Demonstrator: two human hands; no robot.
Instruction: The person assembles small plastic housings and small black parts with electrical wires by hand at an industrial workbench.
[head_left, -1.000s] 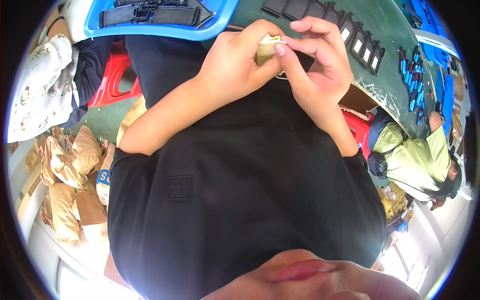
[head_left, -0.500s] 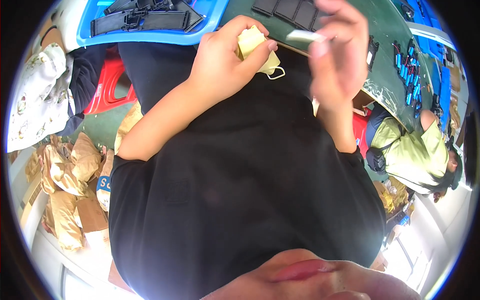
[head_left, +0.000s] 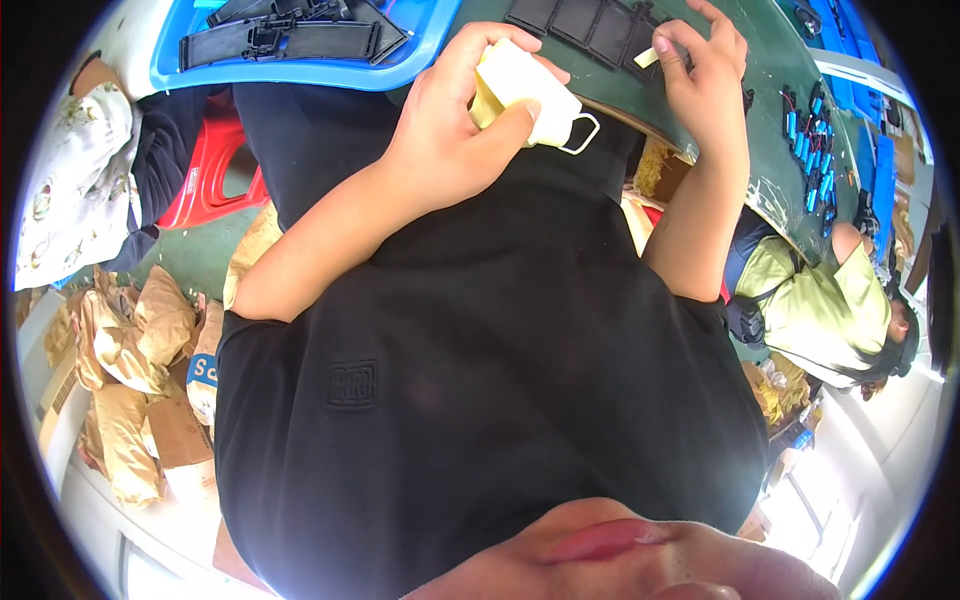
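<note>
My left hand (head_left: 445, 125) is closed around a pale yellow boxy casing (head_left: 535, 95), thumb on its near side and fingers over its far side. A thin wire-like loop (head_left: 585, 133) sticks out from the casing's right end. Over the table to the right, my right hand (head_left: 708, 90) pinches a small pale yellow strip (head_left: 646, 58) between thumb and finger, its other fingers raised. The strip is apart from the casing. Just behind it lie dark flat panels (head_left: 590, 30) on the green tabletop.
A blue tray (head_left: 300, 82) with black strap-like parts (head_left: 290, 42) stands at the far left. Several blue cylinders with wires (head_left: 815, 155) lie at the right. A person in a yellow-green top (head_left: 820, 305) is at the right, another (head_left: 75, 185) at the left by a red stool (head_left: 205, 180).
My right hand has moved up and to the right with the strip. In my left hand the casing has turned, showing a broad pale face, and its loop has shifted right.
</note>
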